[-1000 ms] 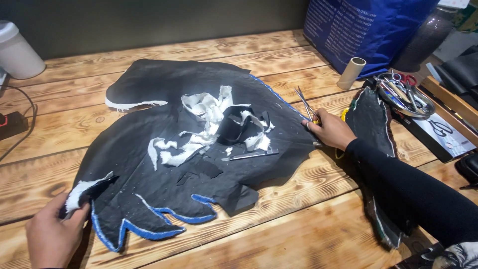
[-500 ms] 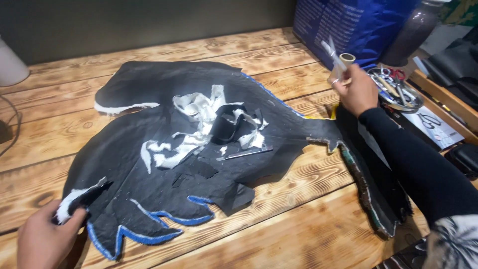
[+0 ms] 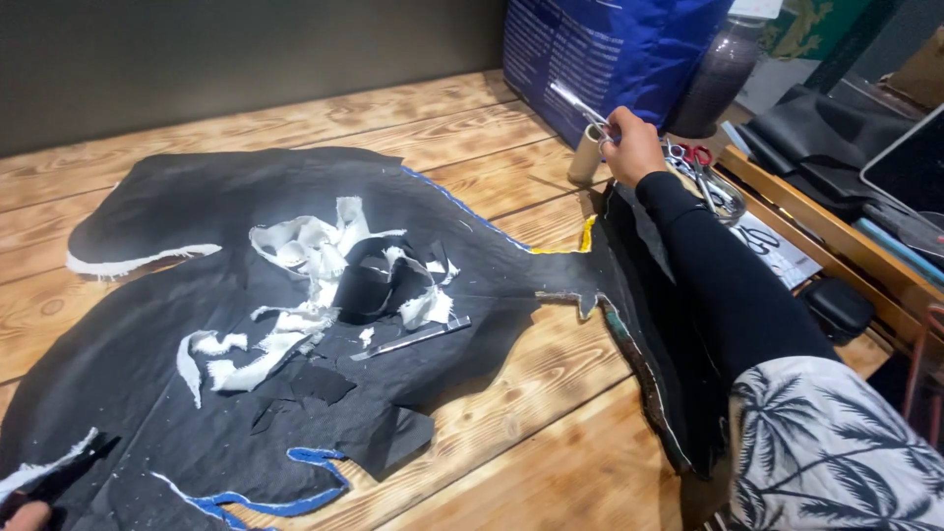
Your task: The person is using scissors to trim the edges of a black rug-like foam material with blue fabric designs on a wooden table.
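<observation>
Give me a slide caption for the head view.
Right hand lifts scissors beside a cardboard tube; black fabric sheet with white scraps covers the wooden table.

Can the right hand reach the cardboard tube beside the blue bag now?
Probably yes: the right hand is right next to the cardboard tube, with nothing between them, though it already holds scissors.

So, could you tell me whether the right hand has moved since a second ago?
Yes. The right hand, holding scissors, went from the fabric edge up to the cardboard tube.
</observation>
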